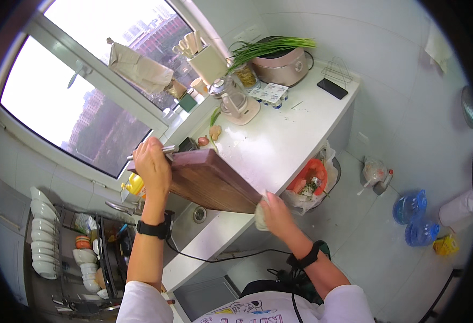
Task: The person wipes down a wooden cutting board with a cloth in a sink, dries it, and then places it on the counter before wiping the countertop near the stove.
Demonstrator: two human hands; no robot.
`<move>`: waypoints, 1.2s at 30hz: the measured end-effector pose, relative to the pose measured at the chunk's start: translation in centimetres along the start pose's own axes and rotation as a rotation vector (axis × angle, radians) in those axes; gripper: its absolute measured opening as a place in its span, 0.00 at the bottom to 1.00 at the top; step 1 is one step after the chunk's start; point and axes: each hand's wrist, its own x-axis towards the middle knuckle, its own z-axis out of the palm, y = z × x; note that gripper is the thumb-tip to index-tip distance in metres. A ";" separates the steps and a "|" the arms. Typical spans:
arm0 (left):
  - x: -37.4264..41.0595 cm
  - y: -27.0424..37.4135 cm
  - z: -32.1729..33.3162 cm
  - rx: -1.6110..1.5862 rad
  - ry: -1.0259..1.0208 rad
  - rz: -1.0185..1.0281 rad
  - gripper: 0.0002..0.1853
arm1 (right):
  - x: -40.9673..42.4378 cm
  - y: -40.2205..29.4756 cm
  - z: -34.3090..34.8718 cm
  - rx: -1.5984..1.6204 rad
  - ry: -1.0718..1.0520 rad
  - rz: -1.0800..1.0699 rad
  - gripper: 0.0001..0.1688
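A thick dark-brown wooden cutting board [214, 187] is held up, tilted, above the edge of the sink [184, 226] and the white counter [256, 149]. My left hand [152, 163] grips the board's far-left end, where a metal handle [170, 149] shows beside the fingers. At the near-right corner, my right hand [278, 216] clasps a pale cloth [261, 218] against the board's edge. The board hides part of the sink and counter behind it. A ginger root [215, 132] and a small red onion [203, 141] lie just beyond it.
On the counter are a glass electric kettle [232, 101], yogurt cups [270, 95], a rice cooker [280, 66] topped with green stalks [268, 47], and a phone [332, 89]. A lined waste bin [297, 200] stands below. The dish rack [103, 250] is left; a black cable [228, 260] crosses the front.
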 end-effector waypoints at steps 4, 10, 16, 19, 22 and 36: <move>0.0 0.6 -0.5 0.043 0.015 -0.002 0.19 | 4.7 -14.0 -2.5 0.077 0.330 -0.275 0.16; -0.4 0.5 0.5 -0.013 0.034 -0.129 0.19 | 5.8 -16.4 -2.0 -0.071 0.543 -0.265 0.11; -0.1 -0.7 1.4 0.013 0.036 -0.169 0.21 | 0.6 -0.6 3.2 -0.095 0.332 0.133 0.08; -0.1 -1.7 1.8 -0.019 0.020 -0.190 0.19 | -1.7 5.5 5.1 -0.021 0.407 0.212 0.08; 0.7 -0.6 3.0 -0.065 0.104 -0.157 0.21 | -2.9 10.0 6.5 -0.051 0.339 0.386 0.10; 0.4 0.7 1.9 0.100 0.072 -0.077 0.19 | 7.4 -15.3 -2.7 0.135 0.405 -0.060 0.08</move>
